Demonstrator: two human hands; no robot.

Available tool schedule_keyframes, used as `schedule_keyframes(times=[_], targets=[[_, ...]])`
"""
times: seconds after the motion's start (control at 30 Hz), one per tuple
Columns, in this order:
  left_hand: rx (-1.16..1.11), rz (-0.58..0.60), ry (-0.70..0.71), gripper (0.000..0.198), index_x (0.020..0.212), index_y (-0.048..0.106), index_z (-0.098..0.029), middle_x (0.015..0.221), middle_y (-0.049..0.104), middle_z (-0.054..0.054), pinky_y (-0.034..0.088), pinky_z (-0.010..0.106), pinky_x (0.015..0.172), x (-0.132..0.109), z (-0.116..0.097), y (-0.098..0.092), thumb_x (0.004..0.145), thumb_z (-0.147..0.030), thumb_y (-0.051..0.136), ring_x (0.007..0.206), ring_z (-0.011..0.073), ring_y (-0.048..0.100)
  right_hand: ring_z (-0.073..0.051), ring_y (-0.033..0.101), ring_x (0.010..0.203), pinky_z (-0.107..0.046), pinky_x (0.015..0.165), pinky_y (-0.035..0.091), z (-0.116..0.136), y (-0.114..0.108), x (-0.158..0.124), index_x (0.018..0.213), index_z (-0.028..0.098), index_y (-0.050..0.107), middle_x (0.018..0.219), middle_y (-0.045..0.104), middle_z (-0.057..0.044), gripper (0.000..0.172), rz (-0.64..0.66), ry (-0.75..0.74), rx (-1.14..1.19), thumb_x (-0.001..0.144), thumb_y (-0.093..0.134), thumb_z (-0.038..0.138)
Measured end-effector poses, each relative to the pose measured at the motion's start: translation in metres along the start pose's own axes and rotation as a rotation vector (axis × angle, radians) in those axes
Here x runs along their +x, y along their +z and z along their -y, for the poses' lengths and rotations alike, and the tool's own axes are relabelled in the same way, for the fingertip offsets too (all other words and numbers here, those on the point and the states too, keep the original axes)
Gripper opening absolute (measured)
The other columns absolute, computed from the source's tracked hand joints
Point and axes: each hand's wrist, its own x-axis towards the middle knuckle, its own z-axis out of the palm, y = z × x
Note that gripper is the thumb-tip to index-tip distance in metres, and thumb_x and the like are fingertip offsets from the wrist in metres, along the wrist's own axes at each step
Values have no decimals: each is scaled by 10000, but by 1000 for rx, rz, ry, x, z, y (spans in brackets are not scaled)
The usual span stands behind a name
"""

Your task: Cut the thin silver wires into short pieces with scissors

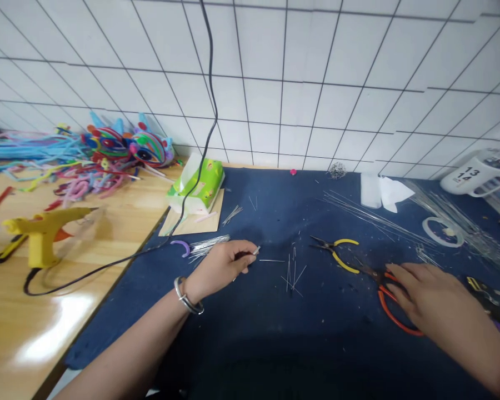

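My left hand (229, 261) is closed in a pinch, and the silvery tip of a short piece of wire (256, 251) shows between thumb and fingers. The rest of that wire is hidden. My right hand (427, 291) has its fingers and thumb around the upper handle of orange-handled pliers (394, 316), which lie on the dark blue mat. Left of them, yellow-handled pliers (344, 253) rest with jaws apart. Several cut wires (290, 275) lie loose between my hands. A bundle of straight wires (210, 243) lies behind my left hand, beside a purple curved piece (182, 247).
On the left wooden table (120, 239) are a yellow glue gun (45, 233), its black cord, and colourful pipe cleaners (37, 147). A green tissue pack (200, 183) stands at the back. Long wires (370, 214), a tape roll (441, 230) and a white mug (469, 175) are on the right.
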Motion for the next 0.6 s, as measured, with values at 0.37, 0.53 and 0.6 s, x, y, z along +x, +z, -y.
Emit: schedule_keyframes(times=[0.37,0.53,0.6], targets=[[-17,105,26,158,871,580,-176,702,594,-8,395,195,542,0,-3,13,793,-225,451,561,96,586,-171,478,755,-308,686,362,125,13,66,873,157,607,739,546,-65,197,14,-456,260,838,416,125],[-200,214,-32,171,870,583,-163,637,573,-11,399,183,505,2,-5,22,790,-265,471,554,99,576,-170,453,753,-307,672,345,137,20,83,915,163,588,748,530,-54,177,58,-511,295,848,425,159],[-281,264,-64,194,892,576,-159,637,572,-5,404,182,486,3,-6,20,791,-291,477,549,99,566,-163,459,764,-307,693,354,135,20,87,900,169,587,762,532,-48,160,85,-506,355,847,436,168]])
